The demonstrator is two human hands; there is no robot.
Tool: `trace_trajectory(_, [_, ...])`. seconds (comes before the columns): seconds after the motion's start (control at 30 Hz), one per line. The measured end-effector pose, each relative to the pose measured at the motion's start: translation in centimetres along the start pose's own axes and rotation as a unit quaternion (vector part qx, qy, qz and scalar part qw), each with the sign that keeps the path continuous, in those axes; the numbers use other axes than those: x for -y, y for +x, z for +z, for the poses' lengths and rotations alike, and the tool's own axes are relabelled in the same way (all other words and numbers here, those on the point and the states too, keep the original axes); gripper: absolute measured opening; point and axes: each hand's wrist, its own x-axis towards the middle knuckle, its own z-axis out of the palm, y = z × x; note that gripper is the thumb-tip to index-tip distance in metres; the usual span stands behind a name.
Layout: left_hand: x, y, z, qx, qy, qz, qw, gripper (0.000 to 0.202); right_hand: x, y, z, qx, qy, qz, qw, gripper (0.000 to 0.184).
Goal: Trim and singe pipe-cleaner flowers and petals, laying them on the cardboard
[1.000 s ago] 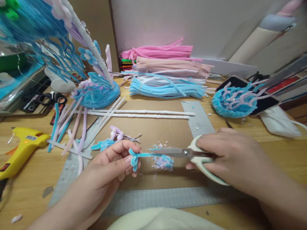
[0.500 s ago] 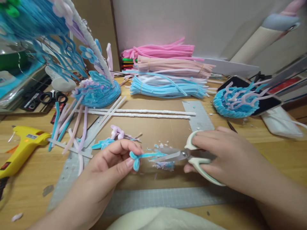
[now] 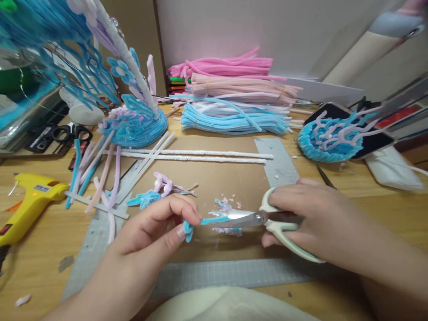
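My left hand (image 3: 157, 236) pinches a small blue pipe-cleaner flower (image 3: 188, 230) by its head, the stem pointing right. My right hand (image 3: 314, 223) grips white-handled scissors (image 3: 254, 219), whose blades lie closed along the blue stem. A little heap of blue and lilac fluff clippings (image 3: 227, 229) lies on the brown board just under the blades.
A yellow glue gun (image 3: 23, 207) lies at the left. Bundles of pink, beige, white and blue pipe cleaners (image 3: 234, 102) are stacked at the back. A blue sculpture (image 3: 130, 120) stands back left, a blue disc with stems (image 3: 329, 140) back right. Loose flowers (image 3: 160, 189), white rods (image 3: 200, 156) and black scissors (image 3: 68, 133) lie around.
The scissor blades, slightly apart half a second ago, have come together on the blue stem. My left hand has turned the flower a little downward.
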Motion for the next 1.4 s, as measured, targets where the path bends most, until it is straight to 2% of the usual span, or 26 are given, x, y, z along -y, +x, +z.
trace_trajectory(0.37, [-0.38, -0.07, -0.19, 0.053, 0.105, 0.043, 0.992, 0.014, -0.17, -0.27, 0.17, 0.025, -0.011, 0.010, 1.000, 0.035])
trace_trajectory(0.83, [-0.61, -0.05, -0.04, 0.076, 0.122, 0.047, 0.988, 0.014, -0.07, -0.22, 0.02, 0.044, -0.010, -0.007, 0.999, 0.032])
trace_trajectory(1.17, [-0.40, -0.11, -0.35, 0.110, 0.122, 0.057, 0.985, 0.016, 0.35, -0.02, -0.01, 0.081, 0.016, -0.001, 0.997, 0.034])
trace_trajectory(1.4, [-0.46, -0.13, -0.15, 0.104, 0.099, 0.051, 0.988, 0.016, 0.54, 0.11, -0.01, 0.079, 0.016, 0.004, 0.997, 0.035])
